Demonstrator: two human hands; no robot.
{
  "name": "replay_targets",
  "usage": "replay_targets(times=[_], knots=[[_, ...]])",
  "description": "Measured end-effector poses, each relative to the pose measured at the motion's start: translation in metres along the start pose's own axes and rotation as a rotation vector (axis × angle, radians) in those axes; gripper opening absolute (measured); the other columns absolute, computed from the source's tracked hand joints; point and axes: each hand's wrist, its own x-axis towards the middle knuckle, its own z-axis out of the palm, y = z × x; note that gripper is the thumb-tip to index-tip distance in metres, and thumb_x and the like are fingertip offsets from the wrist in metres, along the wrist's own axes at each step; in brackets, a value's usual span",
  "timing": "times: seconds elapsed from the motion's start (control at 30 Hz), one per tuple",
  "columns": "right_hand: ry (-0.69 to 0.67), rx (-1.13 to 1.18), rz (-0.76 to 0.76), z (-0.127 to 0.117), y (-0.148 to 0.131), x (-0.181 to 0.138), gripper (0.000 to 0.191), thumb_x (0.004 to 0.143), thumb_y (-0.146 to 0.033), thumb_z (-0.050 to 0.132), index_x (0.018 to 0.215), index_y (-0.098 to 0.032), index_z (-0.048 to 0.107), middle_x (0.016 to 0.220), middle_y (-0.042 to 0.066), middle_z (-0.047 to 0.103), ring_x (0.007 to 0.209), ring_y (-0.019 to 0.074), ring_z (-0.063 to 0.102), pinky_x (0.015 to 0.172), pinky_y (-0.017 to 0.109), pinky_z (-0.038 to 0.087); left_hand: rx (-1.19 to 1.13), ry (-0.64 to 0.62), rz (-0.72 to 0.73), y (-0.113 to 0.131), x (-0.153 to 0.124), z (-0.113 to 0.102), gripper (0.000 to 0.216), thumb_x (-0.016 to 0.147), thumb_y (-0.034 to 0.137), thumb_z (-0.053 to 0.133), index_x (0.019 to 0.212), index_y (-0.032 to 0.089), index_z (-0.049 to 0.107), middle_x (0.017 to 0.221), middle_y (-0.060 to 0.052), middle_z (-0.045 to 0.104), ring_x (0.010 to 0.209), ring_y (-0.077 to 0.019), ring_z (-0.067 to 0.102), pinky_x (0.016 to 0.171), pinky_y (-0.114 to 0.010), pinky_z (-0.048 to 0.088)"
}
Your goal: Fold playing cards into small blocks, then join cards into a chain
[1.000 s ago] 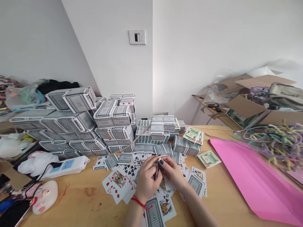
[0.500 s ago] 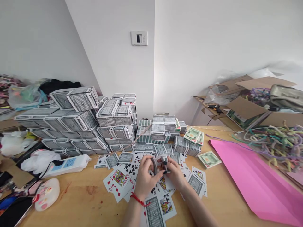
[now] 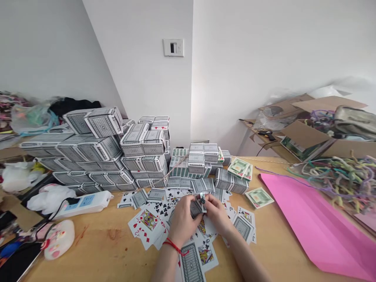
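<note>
Gripping card (image 3: 195,208): left hand (image 3: 182,222), right hand (image 3: 216,216)

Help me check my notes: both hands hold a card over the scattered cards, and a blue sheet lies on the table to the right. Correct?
Not quite: in the head view the sheet is pink, not blue. The rest stands: left hand and right hand hold a card over the scattered cards.

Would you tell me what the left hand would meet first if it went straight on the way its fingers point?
The card pinched between the left hand and the right hand; past that, probably the low stack of card boxes, though depth is unclear.
</note>
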Motion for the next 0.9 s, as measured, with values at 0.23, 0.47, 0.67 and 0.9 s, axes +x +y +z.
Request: replay_targets(times=[0.23,0.47,0.67,0.9], knots=[[0.014,0.102,0.031,0.002,-0.012,-0.003,0.025,0.067,-0.042,0.064,0.069,-0.021,0.050,0.068,-0.001,0.057,0.056,0.0128,0.051,0.051,0.024,0.040,0.086,0.062,0.043,0.001,0.003,-0.004,0.047,0.068,0.015,0.058,0.111,0.023,0.044,0.119,-0.007,0.047,0.117,-0.0271,0.038,0.094,-0.048,0.034],[0.101,0.114,-0.006,-0.003,-0.004,0.002,0.037,0.069,-0.036,0.065,0.101,-0.026,0.049,0.101,0.004,0.059,0.082,0.0192,0.058,0.062,0.028,0.047,0.009,0.010,0.018,0.002,0.002,-0.007,0.050,0.068,0.017,0.061,0.115,0.026,0.043,0.112,-0.005,0.052,0.108,-0.0258,0.044,0.092,-0.046,0.037],[0.057,-0.041,0.010,-0.005,-0.002,0.004,0.049,0.067,-0.036,0.067,0.112,-0.022,0.051,0.111,0.008,0.058,0.098,0.0236,0.056,0.080,0.034,0.046,-0.045,-0.042,0.002,-0.005,0.001,-0.002,0.058,0.074,0.016,0.053,0.126,0.028,0.033,0.126,-0.005,0.044,0.117,-0.0226,0.042,0.095,-0.040,0.039],[0.009,-0.163,-0.053,-0.004,-0.005,0.002,0.051,0.066,-0.036,0.067,0.113,-0.022,0.052,0.111,0.008,0.059,0.102,0.0240,0.054,0.083,0.035,0.045,-0.040,-0.073,0.033,-0.006,0.000,-0.002,0.057,0.072,0.014,0.050,0.126,0.027,0.036,0.129,-0.005,0.043,0.119,-0.0220,0.039,0.097,-0.039,0.039]])
